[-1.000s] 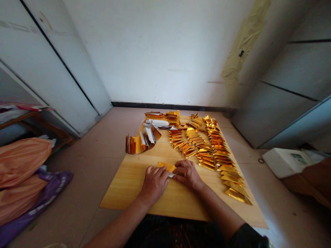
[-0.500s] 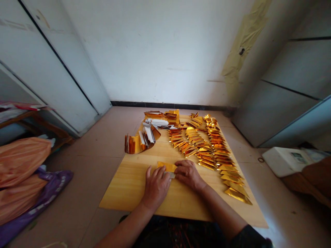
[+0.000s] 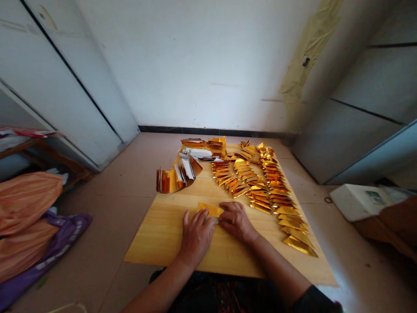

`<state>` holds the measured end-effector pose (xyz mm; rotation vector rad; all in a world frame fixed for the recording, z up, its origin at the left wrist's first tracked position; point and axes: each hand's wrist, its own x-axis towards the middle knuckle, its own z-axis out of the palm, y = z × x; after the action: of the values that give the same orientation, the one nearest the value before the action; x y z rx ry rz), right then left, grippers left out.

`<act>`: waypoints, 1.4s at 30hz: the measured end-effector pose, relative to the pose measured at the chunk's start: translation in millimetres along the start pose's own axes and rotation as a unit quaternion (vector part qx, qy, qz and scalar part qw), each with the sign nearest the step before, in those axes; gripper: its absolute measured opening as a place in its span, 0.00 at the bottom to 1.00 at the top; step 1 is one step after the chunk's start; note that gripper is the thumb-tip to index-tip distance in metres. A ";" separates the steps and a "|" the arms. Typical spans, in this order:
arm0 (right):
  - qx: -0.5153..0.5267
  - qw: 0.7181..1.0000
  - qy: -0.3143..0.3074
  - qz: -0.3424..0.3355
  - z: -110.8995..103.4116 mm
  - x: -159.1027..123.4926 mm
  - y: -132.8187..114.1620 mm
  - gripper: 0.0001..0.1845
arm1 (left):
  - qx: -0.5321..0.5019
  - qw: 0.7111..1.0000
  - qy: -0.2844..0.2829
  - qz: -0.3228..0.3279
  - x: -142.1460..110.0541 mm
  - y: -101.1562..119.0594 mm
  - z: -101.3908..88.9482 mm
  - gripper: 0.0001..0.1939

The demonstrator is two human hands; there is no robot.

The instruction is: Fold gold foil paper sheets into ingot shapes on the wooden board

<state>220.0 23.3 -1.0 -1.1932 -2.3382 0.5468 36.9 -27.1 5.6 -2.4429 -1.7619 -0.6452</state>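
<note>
A gold foil paper sheet (image 3: 211,210) lies on a low wooden board (image 3: 163,234) in front of me. My left hand (image 3: 195,234) rests flat on the board with its fingertips pressing the sheet's near left edge. My right hand (image 3: 235,221) is curled over the sheet's right end, fingers pressed down on it. Most of the sheet is hidden under both hands.
Rows of folded gold paper pieces (image 3: 273,191) run along the board's right side. A curled stack of unfolded gold sheets (image 3: 176,177) and more stacks (image 3: 208,148) sit at the far left. Orange and purple bags (image 3: 29,221) lie on the floor left; a white box (image 3: 361,201) right.
My left hand has slid a little left and flattened on the board, its fingers spreading. My right hand stays on the sheet's right end.
</note>
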 end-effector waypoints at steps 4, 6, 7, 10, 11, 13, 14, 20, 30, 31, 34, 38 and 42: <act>-0.004 1.000 0.003 -0.017 0.3 -1.4 0.8 0.03 | -0.003 1.000 -0.011 0.001 -1.3 -0.3 -0.4 0.05; 0.001 1.000 0.003 -0.020 1.0 -1.7 2.9 0.03 | -0.002 1.000 -0.012 0.002 -1.5 -0.5 -0.4 0.05; 0.005 1.000 0.004 -0.018 1.4 -1.6 3.9 0.03 | -0.001 1.000 -0.012 0.002 -1.5 -0.6 -0.4 0.05; 0.017 1.000 0.010 -0.010 2.2 -0.3 5.6 0.03 | -0.007 1.000 -0.007 0.001 -1.0 -0.7 0.3 0.05; 0.020 1.000 0.013 -0.007 2.1 0.5 5.4 0.03 | -0.011 1.000 -0.006 -0.001 -0.8 -0.8 0.6 0.06; 0.024 1.000 0.018 -0.004 1.3 2.2 3.8 0.03 | -0.022 1.000 -0.004 -0.008 -0.4 -1.0 1.2 0.06; 0.027 0.999 0.020 -0.003 0.7 3.1 2.6 0.02 | -0.027 1.000 -0.003 -0.012 -0.2 -1.0 1.4 0.06; 0.057 0.998 0.035 0.015 -0.4 4.5 -3.1 0.09 | -0.035 0.999 0.004 -0.018 0.6 -0.5 1.9 0.07; 0.028 0.999 0.035 -0.012 2.9 1.3 2.1 0.02 | -0.020 1.000 0.004 -0.007 0.4 -0.5 0.0 0.07; 0.023 0.999 0.034 -0.015 2.6 1.5 1.7 0.01 | -0.020 1.000 0.004 -0.008 0.5 -0.3 -0.3 0.07; 0.016 0.999 0.037 -0.016 2.4 2.6 0.7 0.02 | -0.027 1.000 0.002 -0.012 1.1 0.1 -0.8 0.07; 0.002 0.999 0.033 -0.008 3.3 5.6 0.0 0.04 | -0.034 0.999 0.005 -0.019 2.6 -0.6 0.6 0.08; -0.022 0.999 0.018 0.024 2.4 11.1 -5.1 0.04 | -0.032 0.999 0.012 -0.009 3.7 -2.1 3.1 0.08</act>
<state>209.6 29.4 2.2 -1.2720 -2.3073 0.4901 36.8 -22.1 3.7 -2.4521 -1.7823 -0.7401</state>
